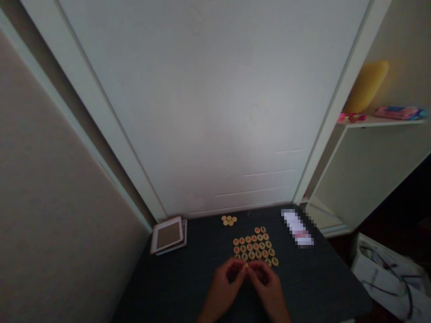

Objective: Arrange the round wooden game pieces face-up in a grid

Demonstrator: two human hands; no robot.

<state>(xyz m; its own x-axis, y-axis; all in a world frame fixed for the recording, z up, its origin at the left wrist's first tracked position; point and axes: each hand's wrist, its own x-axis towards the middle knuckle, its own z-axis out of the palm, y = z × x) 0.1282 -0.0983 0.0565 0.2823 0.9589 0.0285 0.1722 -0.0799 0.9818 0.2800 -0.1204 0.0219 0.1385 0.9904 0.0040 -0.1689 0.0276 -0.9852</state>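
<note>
My left hand [225,283] and my right hand [268,284] meet at the fingertips, both closed in a pinch. Between them shows a sliver of a small pale-yellow disc [247,265], which looks like a Chinese chess piece; its face is hidden. Just beyond my fingers, round Chinese chess pieces [256,246] with red or black characters lie flat in rows, some partly covered by my hands. Farther back sits a small cluster of plain-looking discs [229,219], with no characters visible on them.
A dark table [175,282] stands against a white panel [208,112]. Framed or book-like items [168,235] are stacked at its back left. A blurred-out white item [297,229] lies at the back right. A shelf [384,121] and a white box with cables [390,278] are on the right.
</note>
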